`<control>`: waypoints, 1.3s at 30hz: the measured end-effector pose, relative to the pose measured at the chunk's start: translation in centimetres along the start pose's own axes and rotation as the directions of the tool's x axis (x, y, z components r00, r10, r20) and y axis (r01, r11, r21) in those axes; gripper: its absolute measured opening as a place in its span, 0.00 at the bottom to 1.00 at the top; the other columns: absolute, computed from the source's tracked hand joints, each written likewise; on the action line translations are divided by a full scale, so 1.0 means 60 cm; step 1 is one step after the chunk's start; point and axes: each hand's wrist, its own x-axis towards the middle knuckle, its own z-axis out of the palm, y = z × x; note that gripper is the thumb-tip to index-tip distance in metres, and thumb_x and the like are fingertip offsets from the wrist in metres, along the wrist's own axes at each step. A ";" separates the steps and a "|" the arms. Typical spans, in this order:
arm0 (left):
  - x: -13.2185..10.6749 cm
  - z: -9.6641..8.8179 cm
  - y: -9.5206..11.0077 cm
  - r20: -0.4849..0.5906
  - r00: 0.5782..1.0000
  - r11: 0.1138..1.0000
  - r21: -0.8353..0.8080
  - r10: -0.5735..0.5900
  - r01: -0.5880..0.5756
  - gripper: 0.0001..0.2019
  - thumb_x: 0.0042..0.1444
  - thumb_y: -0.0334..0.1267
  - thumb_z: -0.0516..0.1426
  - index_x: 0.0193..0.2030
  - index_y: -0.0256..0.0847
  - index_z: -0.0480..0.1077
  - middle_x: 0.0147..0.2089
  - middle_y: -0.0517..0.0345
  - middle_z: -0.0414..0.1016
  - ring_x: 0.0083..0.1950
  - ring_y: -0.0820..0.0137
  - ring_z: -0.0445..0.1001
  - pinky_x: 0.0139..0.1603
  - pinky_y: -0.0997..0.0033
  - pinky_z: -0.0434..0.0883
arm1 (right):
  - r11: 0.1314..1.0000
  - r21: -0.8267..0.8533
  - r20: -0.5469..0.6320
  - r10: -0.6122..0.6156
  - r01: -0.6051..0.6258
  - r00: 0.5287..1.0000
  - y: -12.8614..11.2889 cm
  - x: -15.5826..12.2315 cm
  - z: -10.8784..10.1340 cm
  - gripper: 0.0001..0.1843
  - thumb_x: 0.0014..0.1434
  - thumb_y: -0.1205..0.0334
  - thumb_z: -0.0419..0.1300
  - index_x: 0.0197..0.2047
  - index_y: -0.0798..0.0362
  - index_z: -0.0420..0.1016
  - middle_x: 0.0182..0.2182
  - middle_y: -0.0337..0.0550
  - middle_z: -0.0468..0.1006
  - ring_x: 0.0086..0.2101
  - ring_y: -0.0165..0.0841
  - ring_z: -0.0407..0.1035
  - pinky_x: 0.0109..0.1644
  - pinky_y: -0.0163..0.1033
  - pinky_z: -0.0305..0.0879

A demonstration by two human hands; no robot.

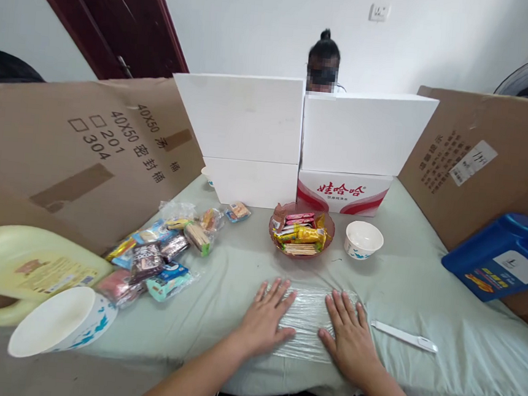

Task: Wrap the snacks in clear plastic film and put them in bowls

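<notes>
A sheet of crinkled clear plastic film (309, 322) lies flat on the table near its front edge. My left hand (263, 318) rests palm down over the film's left edge, with its fingers spread. Over the right side of the film, my right hand (348, 338) is also flat and spread. A slim white plastic tool (406, 337), of a kind I cannot make out, lies just right of that hand. Beyond the film stands a pinkish glass bowl (273, 242) of wrapped snack sticks, with a white paper bowl (364, 239) beside it.
Packaged snacks (161, 257) are heaped at left, near a tilted white bowl (89, 324) and a pale yellow jug (31, 270). White boxes (252, 123) form a back wall, with a person behind. Cardboard (489, 156) and a blue bottle (501, 259) stand at right.
</notes>
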 end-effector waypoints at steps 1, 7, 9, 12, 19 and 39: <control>-0.013 -0.004 -0.019 -0.034 0.998 0.999 0.029 -0.044 0.045 0.38 0.59 0.60 0.52 0.71 0.47 0.49 0.74 0.47 0.44 0.73 0.49 0.42 0.69 0.39 0.44 | 1.000 -0.007 -0.014 0.025 -0.025 1.000 0.007 -0.006 0.001 0.35 0.63 0.45 0.49 0.69 0.54 0.53 0.66 0.52 0.56 0.66 0.47 0.45 0.65 0.62 0.46; -0.100 -0.021 -0.049 -0.203 0.979 1.000 0.028 0.010 -0.004 0.26 0.61 0.48 0.54 0.63 0.40 0.63 0.66 0.42 0.61 0.69 0.48 0.54 0.66 0.41 0.54 | 0.982 0.078 -0.022 -0.170 0.172 0.985 0.008 -0.039 -0.047 0.38 0.61 0.44 0.55 0.69 0.52 0.53 0.66 0.51 0.56 0.66 0.49 0.46 0.65 0.59 0.50; -0.123 -0.024 -0.035 -0.139 0.981 0.989 -0.039 0.136 -0.143 0.24 0.56 0.47 0.59 0.59 0.43 0.67 0.60 0.45 0.68 0.65 0.51 0.61 0.65 0.46 0.60 | 0.945 0.157 0.027 -0.295 0.287 0.955 0.013 -0.060 -0.065 0.40 0.58 0.45 0.59 0.69 0.48 0.53 0.66 0.49 0.58 0.65 0.48 0.50 0.64 0.56 0.54; -0.144 -0.027 -0.022 -0.098 0.979 0.975 -0.122 0.177 -0.188 0.19 0.56 0.41 0.60 0.54 0.45 0.69 0.55 0.49 0.73 0.60 0.55 0.67 0.61 0.51 0.67 | 0.938 0.240 0.054 -0.269 0.249 0.962 0.036 -0.098 -0.078 0.27 0.61 0.55 0.58 0.63 0.45 0.63 0.57 0.47 0.71 0.56 0.42 0.65 0.57 0.48 0.65; -0.145 -0.049 -0.023 -0.134 0.979 0.941 -0.282 0.153 -0.186 0.11 0.62 0.30 0.49 0.42 0.46 0.71 0.46 0.54 0.76 0.53 0.65 0.72 0.57 0.62 0.70 | 0.877 0.474 0.099 -0.134 0.071 0.986 0.070 -0.125 -0.107 0.11 0.66 0.62 0.49 0.40 0.46 0.74 0.40 0.45 0.76 0.43 0.36 0.72 0.46 0.41 0.70; 0.003 -0.029 -0.032 -0.104 0.880 0.869 0.141 -0.463 0.474 0.11 0.66 0.34 0.44 0.42 0.40 0.67 0.39 0.50 0.77 0.38 0.63 0.76 0.37 0.69 0.66 | 0.933 -0.078 0.125 0.359 -0.352 0.925 0.063 0.033 -0.051 0.09 0.69 0.60 0.46 0.39 0.51 0.65 0.29 0.42 0.80 0.26 0.35 0.76 0.25 0.35 0.53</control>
